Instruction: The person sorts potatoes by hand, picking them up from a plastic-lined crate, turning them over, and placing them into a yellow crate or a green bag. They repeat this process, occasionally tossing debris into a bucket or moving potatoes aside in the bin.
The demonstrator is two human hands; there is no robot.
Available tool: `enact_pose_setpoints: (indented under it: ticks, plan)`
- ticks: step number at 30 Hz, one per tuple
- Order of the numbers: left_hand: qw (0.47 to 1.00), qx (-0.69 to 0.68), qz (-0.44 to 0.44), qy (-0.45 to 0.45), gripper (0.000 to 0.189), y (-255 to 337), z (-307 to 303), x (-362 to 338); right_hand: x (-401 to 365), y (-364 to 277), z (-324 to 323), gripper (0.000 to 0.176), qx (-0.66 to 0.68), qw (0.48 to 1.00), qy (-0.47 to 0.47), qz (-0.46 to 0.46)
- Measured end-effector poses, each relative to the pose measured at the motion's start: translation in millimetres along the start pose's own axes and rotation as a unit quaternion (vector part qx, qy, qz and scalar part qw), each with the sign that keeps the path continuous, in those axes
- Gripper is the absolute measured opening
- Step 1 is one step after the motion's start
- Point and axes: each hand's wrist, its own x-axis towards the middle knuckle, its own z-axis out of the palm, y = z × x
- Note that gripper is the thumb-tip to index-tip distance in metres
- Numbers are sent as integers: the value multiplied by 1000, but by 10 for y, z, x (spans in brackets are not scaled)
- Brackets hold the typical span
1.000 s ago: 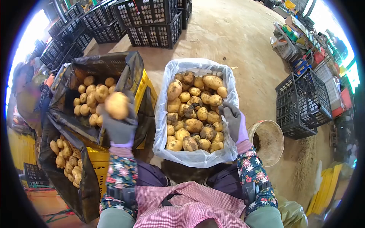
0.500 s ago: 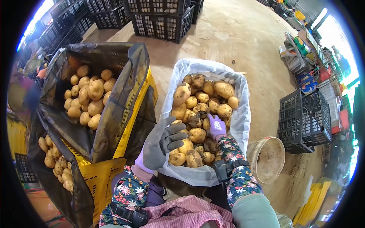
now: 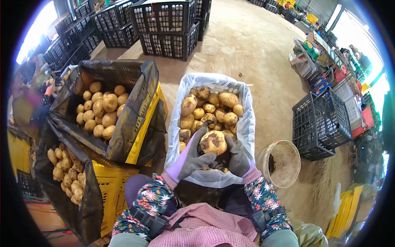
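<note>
A large potato with dark dirt patches [image 3: 213,143] is held up between my two gloved hands, over the near half of a crate lined with white plastic [image 3: 247,123]. My left hand [image 3: 193,154], in a purple and dark grey glove, grips its left side. My right hand [image 3: 240,157] has its fingers pressed to the right side. Beneath and beyond them lie several potatoes [image 3: 220,115], some smeared with dark soil. A dark clump [image 3: 209,123] shows just above my left fingertips.
Two black-lined yellow crates of potatoes [image 3: 142,136] stand at the left. A dirty white bucket [image 3: 290,164] is right of the lined crate, with black crates [image 3: 321,123] beyond. Stacked black crates [image 3: 164,41] stand ahead. Another person [image 3: 31,99] is at the far left.
My right hand has come up out of the potatoes, and my left hand has moved in over the crate. Both now hold one potato. The view has shifted.
</note>
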Motion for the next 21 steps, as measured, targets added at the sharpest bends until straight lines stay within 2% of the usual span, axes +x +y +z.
enact_pose_setpoints:
  ticks: [1,2,4,9,11,12,14,17,19,20,21]
  plan:
    - [998,46,11,37,80,-18,80,-7,-23,22,41,62,0,999,20,-34]
    - [998,55,10,39,80,-1,122,2,30,92,-102,62,-73,996,21,-46]
    - [956,271,25,110,74,41,181,41,80,153,-193,62,-79,996,8,-31]
    - [952,269,26,143,58,205,330,190,78,52,-290,66,-150,988,12,-35]
    - [940,310,22,141,49,247,384,308,86,50,-281,66,-106,992,33,-61]
    - [949,288,6,128,40,285,444,341,91,54,-328,66,-111,989,48,-80]
    - [945,302,20,122,38,185,467,444,32,14,-396,66,-174,975,84,-107]
    - [946,298,54,112,36,71,469,548,2,-15,-361,63,-187,966,111,-140]
    - [955,224,-2,194,33,-108,451,601,68,48,-464,60,-186,964,126,-142]
    - [973,150,-42,171,37,-112,428,589,203,136,-650,60,-229,951,135,-157]
    - [973,149,-44,172,37,-112,409,564,243,154,-683,60,-270,936,145,-171]
